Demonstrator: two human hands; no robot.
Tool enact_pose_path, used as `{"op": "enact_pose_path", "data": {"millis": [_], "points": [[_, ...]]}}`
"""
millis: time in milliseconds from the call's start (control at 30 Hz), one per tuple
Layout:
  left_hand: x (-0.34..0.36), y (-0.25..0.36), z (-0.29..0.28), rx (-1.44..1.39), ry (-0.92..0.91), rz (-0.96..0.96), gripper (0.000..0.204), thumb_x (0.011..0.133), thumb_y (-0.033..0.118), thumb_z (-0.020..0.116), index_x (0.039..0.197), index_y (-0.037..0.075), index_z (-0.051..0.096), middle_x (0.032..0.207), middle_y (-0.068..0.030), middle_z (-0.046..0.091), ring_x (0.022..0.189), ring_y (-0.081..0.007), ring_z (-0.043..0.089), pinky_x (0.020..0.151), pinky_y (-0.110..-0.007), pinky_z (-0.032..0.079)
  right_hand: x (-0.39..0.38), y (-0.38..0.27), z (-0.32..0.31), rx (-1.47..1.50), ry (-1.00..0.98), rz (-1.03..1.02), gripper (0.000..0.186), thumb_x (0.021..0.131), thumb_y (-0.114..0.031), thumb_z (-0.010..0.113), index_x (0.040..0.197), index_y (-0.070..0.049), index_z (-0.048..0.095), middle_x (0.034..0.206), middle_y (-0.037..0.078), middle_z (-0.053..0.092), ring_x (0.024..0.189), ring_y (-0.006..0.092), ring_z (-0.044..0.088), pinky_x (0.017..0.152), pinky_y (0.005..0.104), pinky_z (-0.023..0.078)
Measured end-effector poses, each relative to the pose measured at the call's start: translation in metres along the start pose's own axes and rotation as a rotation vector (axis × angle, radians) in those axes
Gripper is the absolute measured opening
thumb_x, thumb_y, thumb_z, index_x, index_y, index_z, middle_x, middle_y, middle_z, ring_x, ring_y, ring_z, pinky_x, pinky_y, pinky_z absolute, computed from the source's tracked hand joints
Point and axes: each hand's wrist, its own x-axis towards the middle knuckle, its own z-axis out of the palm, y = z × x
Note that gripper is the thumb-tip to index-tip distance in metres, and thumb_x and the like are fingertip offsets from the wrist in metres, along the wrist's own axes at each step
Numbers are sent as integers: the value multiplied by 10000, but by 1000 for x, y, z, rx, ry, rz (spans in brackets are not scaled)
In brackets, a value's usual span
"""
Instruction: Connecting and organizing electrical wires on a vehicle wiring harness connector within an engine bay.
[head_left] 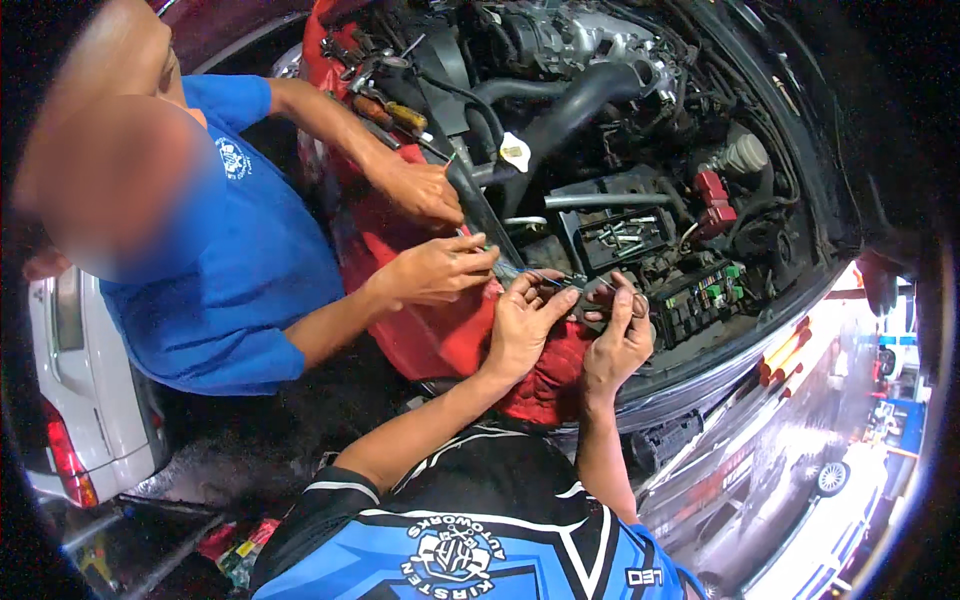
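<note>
My left hand (530,320) pinches thin blue wires and a small dark part (580,290), possibly a connector, over the front edge of the engine bay. My right hand (618,335) grips the same dark part from the right, with thin wire by its fingers. A red fender cover (542,390) lies beneath both hands. Just left, a co-worker's lower hand (440,268) and upper hand (425,190) are closed around thin wiring along the edge. Behind my hands is an open fuse box (700,300) with small coloured fuses.
A co-worker in a blue shirt (220,250) leans in at left. Screwdrivers (400,115) and other tools lie on the cover. A black tray of sockets (615,235) sits in the engine bay. A white car (105,400) stands at left, another car (840,500) at right.
</note>
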Motion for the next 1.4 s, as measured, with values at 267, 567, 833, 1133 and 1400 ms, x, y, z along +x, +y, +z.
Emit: {"op": "enact_pose_path", "data": {"millis": [267,567,833,1133,1400], "points": [[-30,21,7,608,-73,393,390,892,150,853,1194,-6,662,1042,-116,737,819,-172,741,682,-309,592,-14,-4,-26,47,35,92,284,1105,-204,572,1213,3,734,1076,76,746,908,120,712,682,234,567],[-57,39,19,900,-262,696,454,824,109,869,1213,12,659,1092,-143,720,986,-302,722,842,-383,587,-39,0,-44,108,-89,184,301,1103,-244,591,1188,-8,758,1065,5,737,953,64,615,865,237,496],[-83,49,16,875,-285,642,553,821,135,893,1294,14,632,1107,-138,721,941,-257,728,816,-366,586,-54,-10,-46,212,-39,170,317,1103,-270,593,1182,-8,754,1012,-4,726,905,59,614,809,232,501],[-149,170,6,32,-1101,476,269,930,138,718,1141,-25,750,921,-115,757,723,-269,727,631,-362,589,-61,12,-50,273,24,225,343,1101,-303,584,1177,-3,732,894,20,705,674,91,648,611,218,531],[-150,200,7,67,-1298,722,174,950,98,749,1054,-40,763,812,-192,722,611,-268,673,550,-347,570,-66,10,-44,318,46,225,311,1097,-284,594,1164,-12,730,884,12,703,670,84,642,610,218,532]]}}
